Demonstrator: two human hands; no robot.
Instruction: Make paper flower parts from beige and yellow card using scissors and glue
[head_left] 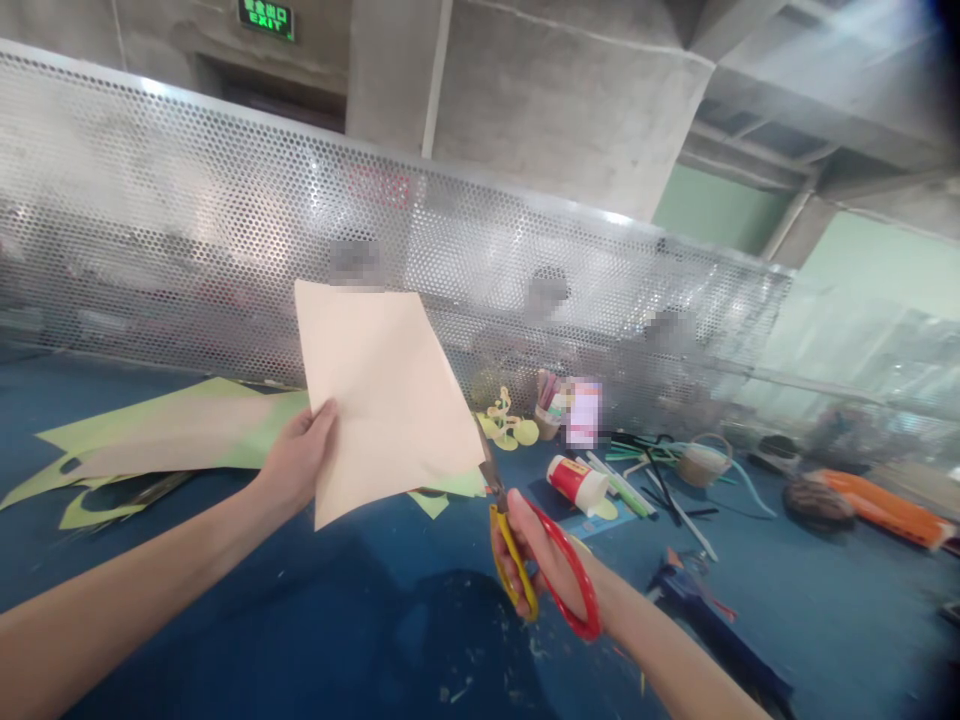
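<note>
My left hand pinches the left edge of a cream sheet of paper, holding it up above the blue table. In my right hand is a pair of scissors with one red and one yellow handle loop. The scissors' blades point up and away, at the lower right edge of the sheet; whether they are parted there I cannot tell. Behind my left hand lie several green and pinkish paper sheets, some with cut-out shapes.
A perforated metal screen runs along the table's far edge, with people blurred behind it. To the right are a red and white glue bottle, thin sticks and tubes, a small basket, an orange object and a dark blue tool.
</note>
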